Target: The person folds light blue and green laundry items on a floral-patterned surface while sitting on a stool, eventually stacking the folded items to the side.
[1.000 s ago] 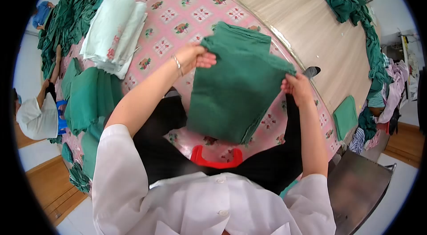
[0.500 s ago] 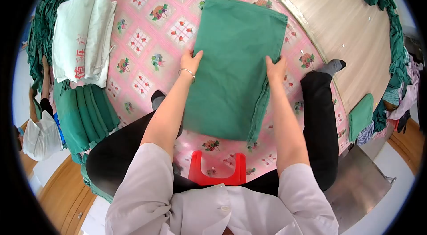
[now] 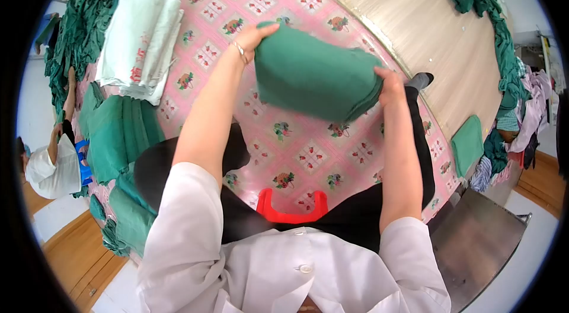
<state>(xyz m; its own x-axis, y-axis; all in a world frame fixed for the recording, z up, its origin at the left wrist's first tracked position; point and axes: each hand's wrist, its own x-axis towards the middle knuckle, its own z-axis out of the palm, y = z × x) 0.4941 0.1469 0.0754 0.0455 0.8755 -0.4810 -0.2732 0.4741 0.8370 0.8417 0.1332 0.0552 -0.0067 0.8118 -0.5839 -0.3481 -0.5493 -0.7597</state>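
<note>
A folded green cloth (image 3: 317, 76) is held up between my two hands, its lower edge blurred by motion. My left hand (image 3: 255, 40), with a bracelet at the wrist, grips its upper left corner, thumb on top. At the right end, my right hand (image 3: 389, 85) is closed on the cloth's side edge, where several layers show. Under the cloth lies a pink patterned table cover (image 3: 308, 156). The fingers behind the cloth are hidden.
Folded white cloths (image 3: 133, 40) lie to the left, with folded green cloths (image 3: 121, 132) nearer me. Heaped green fabric (image 3: 89, 17) lines the far left. A red plastic stool (image 3: 293, 215) stands between my legs. Another green cloth (image 3: 468, 144) lies right. A person (image 3: 53, 168) is at far left.
The cloth has gone from lying flat and tall to a shorter, wide shape, lifted and turned. My left hand has moved up, and my right hand has shifted slightly right.
</note>
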